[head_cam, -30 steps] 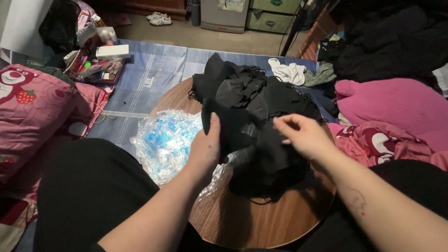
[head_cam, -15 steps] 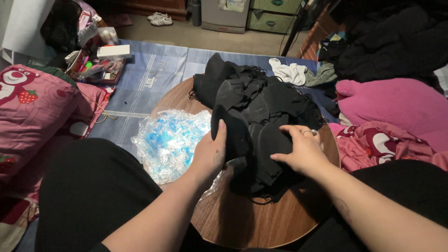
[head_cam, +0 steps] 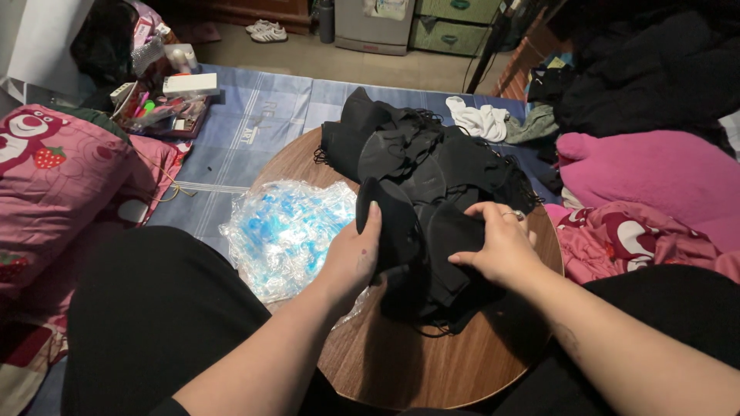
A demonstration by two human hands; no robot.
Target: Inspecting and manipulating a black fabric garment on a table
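Hard to sort out the heap of black fabric pieces on the round, wood-grain low table: it's all dark on dark, w/ thin strings trailing off the edges, so can't tell where one piece ends & the next starts. Table's near rim is cut off by the person's black-clad legs and the frame bottom. Room behind is dim; a dark clothing pile at far right is barely readable. Beside the heap, on the table's left part, lies a crinkled clear plastic bag with blue contents; what's inside is too blurred to name. Far left on the blue striped mat sits a shallow tray of small bottles and boxes, contents too small to make out. Front piece of the heap stands between both hands: left hand presses flat against its left side, fingers straight & together, thumb hidden behind the cloth. Right hand, ring on one finger, lies on top, fingers curled down over the fabric, tips sunk into the folds, so the exact hold can't be told.
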